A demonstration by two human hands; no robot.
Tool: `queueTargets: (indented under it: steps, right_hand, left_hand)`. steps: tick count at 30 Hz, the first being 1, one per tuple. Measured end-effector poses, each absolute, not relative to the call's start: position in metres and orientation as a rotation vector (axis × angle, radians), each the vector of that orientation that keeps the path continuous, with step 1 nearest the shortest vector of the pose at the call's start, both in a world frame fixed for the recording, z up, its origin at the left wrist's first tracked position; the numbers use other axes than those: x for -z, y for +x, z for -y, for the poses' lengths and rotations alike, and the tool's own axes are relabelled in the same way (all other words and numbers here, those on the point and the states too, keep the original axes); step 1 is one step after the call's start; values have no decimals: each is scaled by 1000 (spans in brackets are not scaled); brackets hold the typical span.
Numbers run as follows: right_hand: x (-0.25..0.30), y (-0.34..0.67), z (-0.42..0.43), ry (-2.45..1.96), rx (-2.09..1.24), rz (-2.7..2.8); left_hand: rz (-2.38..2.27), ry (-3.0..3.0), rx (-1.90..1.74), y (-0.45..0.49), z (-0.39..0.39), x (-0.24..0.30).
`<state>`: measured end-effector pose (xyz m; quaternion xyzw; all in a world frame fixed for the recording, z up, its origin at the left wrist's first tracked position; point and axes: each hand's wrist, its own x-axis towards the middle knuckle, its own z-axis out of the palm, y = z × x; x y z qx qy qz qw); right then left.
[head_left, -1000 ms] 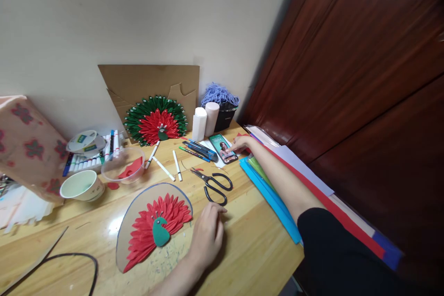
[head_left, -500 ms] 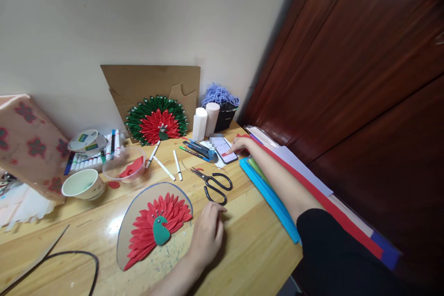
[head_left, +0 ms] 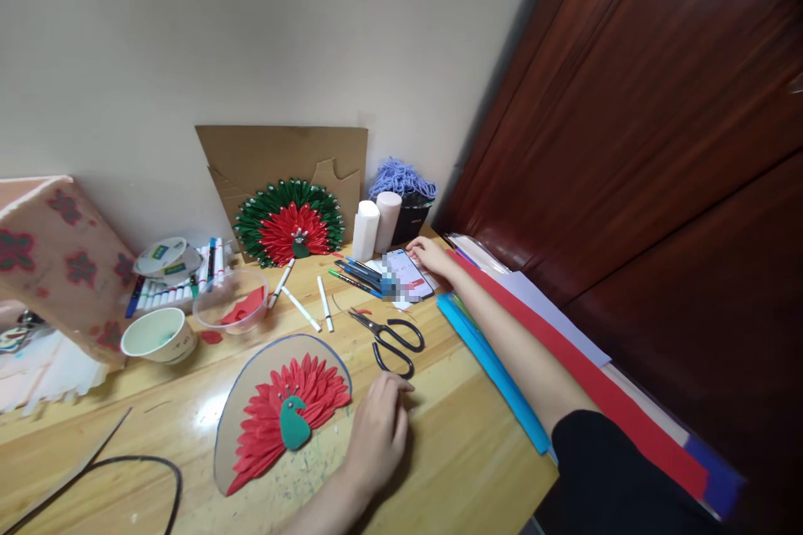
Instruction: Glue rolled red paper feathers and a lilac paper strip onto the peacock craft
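My right hand (head_left: 430, 255) reaches far across the table, and its stretched fingers touch the top edge of a lit phone (head_left: 409, 274) lying flat. My left hand (head_left: 378, 433) rests knuckles-up on the wood with fingers loosely curled, and nothing shows in it. It lies just right of a cardboard half-disc (head_left: 251, 389) bearing a red paper peacock fan with a green body (head_left: 294, 422). Black scissors (head_left: 390, 337) lie between the two hands.
A finished green and red peacock fan (head_left: 289, 221) leans on cardboard at the wall. Pens (head_left: 355, 274), white markers (head_left: 301, 308), a clear bowl with red scraps (head_left: 232, 307), a paper cup (head_left: 159, 336), two white tubes (head_left: 375, 221) and coloured paper sheets (head_left: 495, 359) lie around. A dark wooden door (head_left: 658, 142) stands at right.
My right hand slid from the phone's lower right side up to its top edge, and the screen changed from a picture to a pale page. My left hand stayed put.
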<state>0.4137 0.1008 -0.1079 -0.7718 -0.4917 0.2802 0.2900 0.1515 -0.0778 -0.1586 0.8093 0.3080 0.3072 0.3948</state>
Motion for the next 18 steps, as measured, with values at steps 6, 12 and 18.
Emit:
queueTargets:
  steps: [6,12,18]
  right_hand:
    - [116,343,-120,-1833,-388,1269]
    - [117,280,-153,-1911,-163,982]
    - [113,265,-148,-1855,-108,1001]
  left_hand:
    - [-812,2054,-791,152,81,160]
    - [-831,2072,-781,152,80,163]
    - [-811,2018,-818,152,81,162]
